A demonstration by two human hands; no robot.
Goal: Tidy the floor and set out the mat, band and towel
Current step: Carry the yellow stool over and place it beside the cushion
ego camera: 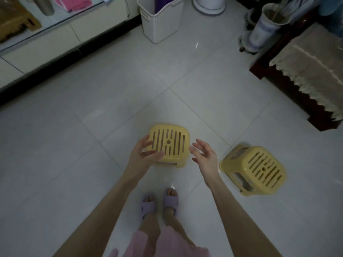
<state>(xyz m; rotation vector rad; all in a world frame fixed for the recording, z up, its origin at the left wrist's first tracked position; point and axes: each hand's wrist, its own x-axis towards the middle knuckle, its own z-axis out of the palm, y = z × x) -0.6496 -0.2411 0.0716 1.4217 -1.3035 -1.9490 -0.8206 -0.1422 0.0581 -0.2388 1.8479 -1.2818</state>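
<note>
A yellow plastic stool [169, 143] with a slotted seat stands upright on the white tiled floor in front of my feet. My left hand [143, 154] hovers at its left edge with fingers spread, overlapping the seat. My right hand [204, 156] is open just to the right of it, apart from the stool. A second yellow stool [254, 168] stands further right. A purple rolled mat [162, 2] sticks out of a white bin [159, 21] at the back. A pink towel [74, 3] lies on the glass counter at the top left.
A low cabinet with a dark plinth [46, 58] runs along the left. A dark wooden table with a lace cloth [306, 71] stands at the right, with a tall vase [267, 25] beside it. A round white base [208, 6] sits at the back.
</note>
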